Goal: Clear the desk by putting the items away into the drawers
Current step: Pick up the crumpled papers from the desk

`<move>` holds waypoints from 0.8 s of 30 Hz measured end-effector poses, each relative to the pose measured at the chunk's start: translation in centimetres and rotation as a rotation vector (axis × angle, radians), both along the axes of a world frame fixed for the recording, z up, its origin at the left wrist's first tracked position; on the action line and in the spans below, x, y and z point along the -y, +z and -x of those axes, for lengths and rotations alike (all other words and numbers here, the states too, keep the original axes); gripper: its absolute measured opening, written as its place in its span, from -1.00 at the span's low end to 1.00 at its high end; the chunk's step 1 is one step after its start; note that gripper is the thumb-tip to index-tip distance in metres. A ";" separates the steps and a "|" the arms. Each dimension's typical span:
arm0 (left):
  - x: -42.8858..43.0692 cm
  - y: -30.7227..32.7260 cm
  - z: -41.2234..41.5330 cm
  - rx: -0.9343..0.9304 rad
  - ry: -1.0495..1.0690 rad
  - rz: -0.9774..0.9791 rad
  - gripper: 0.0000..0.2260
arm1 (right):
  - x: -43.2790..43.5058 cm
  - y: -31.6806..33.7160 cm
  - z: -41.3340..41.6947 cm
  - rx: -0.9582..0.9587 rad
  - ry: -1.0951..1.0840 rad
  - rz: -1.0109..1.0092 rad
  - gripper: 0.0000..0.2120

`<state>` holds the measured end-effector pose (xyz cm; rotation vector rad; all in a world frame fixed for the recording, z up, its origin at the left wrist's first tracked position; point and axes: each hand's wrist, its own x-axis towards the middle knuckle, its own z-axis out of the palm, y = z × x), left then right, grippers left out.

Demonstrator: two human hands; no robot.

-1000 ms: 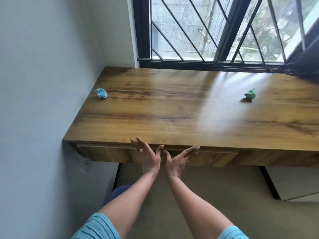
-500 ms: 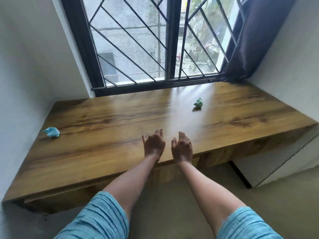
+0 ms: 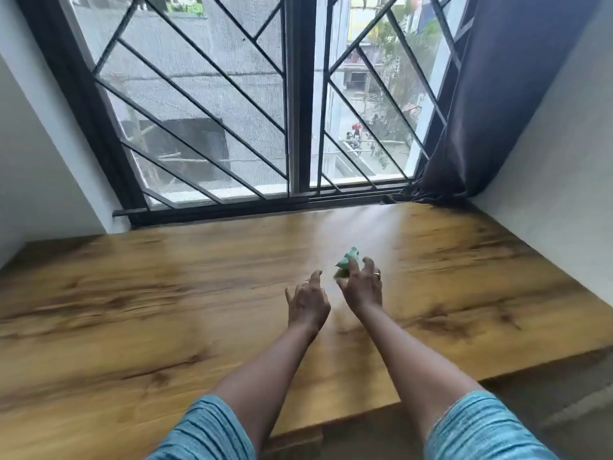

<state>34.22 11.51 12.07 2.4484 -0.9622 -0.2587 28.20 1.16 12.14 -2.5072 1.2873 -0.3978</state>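
Note:
A crumpled green paper ball (image 3: 347,260) lies on the wooden desk (image 3: 166,310), past the middle towards the window. My right hand (image 3: 361,290) reaches over the desk with fingers spread, its fingertips right at the near side of the ball and partly covering it; I cannot tell whether they touch. My left hand (image 3: 308,303) hovers just left of it, fingers apart, holding nothing. The blue paper ball and the drawers are out of view.
A barred window (image 3: 232,127) runs along the desk's far edge. A dark curtain (image 3: 497,111) hangs at the back right corner. White walls close both ends of the desk. The desk's front edge (image 3: 365,416) shows between my arms.
Both hands have moved from the desk's front edge forward over the top to the green paper ball. The view has swung right, so the blue ball has left the frame.

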 end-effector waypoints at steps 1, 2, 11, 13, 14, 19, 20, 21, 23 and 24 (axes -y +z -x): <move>0.9 -0.2 -0.2 0.000 0.008 -0.010 -0.56 | 1.5 0.0 -0.5 -0.044 0.020 -0.030 -0.44; 1.6 -0.4 -0.4 0.003 0.013 -0.017 -0.55 | 2.9 0.1 -1.0 -0.088 0.043 -0.055 -0.40; 2.6 -2.0 -3.8 0.071 0.092 -0.037 -0.51 | 7.0 -1.6 -5.3 -0.178 0.104 -0.214 -0.55; 2.0 -2.4 -4.6 0.081 0.130 -0.048 -0.52 | 6.3 -2.2 -5.7 -0.120 0.095 -0.198 -0.67; 1.6 -2.6 -5.1 0.091 0.142 -0.054 -0.53 | 5.8 -2.5 -5.9 -0.080 0.090 -0.184 -0.71; -2.8 -3.3 -8.4 0.159 0.235 -0.046 -0.54 | 1.8 -2.8 -8.7 0.033 0.223 -0.013 -0.73; -4.0 -3.3 -9.3 0.181 0.263 -0.045 -0.54 | 0.7 -2.7 -9.5 0.035 0.272 0.015 -0.71; -5.7 -3.4 -10.3 0.196 0.304 -0.042 -0.54 | -0.9 -2.6 -10.6 0.030 0.328 0.034 -0.68; -9.5 -3.5 -12.4 0.231 0.398 -0.041 -0.55 | -4.1 -2.6 -12.6 0.017 0.437 0.064 -0.57; -11.8 -3.5 -13.7 0.249 0.451 -0.049 -0.56 | -5.9 -2.7 -13.7 0.016 0.483 0.075 -0.53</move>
